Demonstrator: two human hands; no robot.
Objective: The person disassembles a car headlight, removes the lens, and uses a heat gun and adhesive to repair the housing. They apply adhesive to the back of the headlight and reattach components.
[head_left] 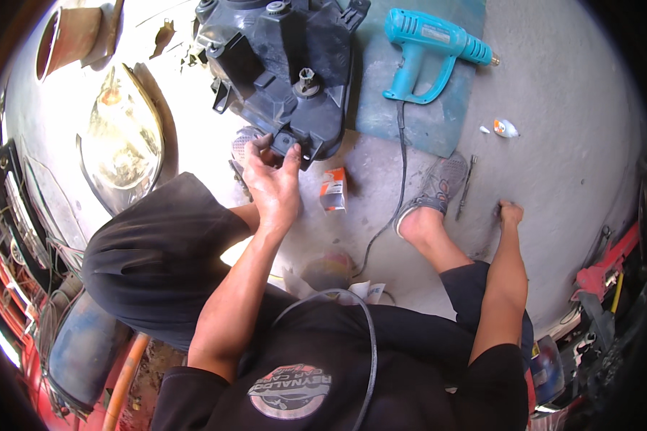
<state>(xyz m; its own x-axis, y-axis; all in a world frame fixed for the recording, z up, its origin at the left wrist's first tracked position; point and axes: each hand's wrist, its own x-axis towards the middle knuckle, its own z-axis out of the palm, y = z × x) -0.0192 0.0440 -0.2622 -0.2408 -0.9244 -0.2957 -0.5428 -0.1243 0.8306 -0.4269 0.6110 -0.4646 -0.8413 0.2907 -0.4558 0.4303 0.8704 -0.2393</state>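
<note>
A black plastic headlight housing point(316, 115) lies back side up at the far middle. My left hand point(272, 176) is closed on a mounting tab at its near edge, thumb on the right and fingers on the left. At the right, my right hand point(510, 212) is low by the floor with its fingers curled; something small and dark shows at the fingertips, too small to name. A thin dark metal rod point(467, 187), like a screwdriver bit, lies left of that hand. Beyond it are a small white bottle with an orange label point(505, 128) and a white cap point(484, 130).
A teal heat gun point(424, 54) rests on a greenish sheet point(381, 108), its cord point(402, 158) trailing between my feet. An orange and white box point(333, 189) stands near the housing. Left are a clear headlight lens point(122, 136) and a blue tank point(86, 352); right, a red jack point(604, 269).
</note>
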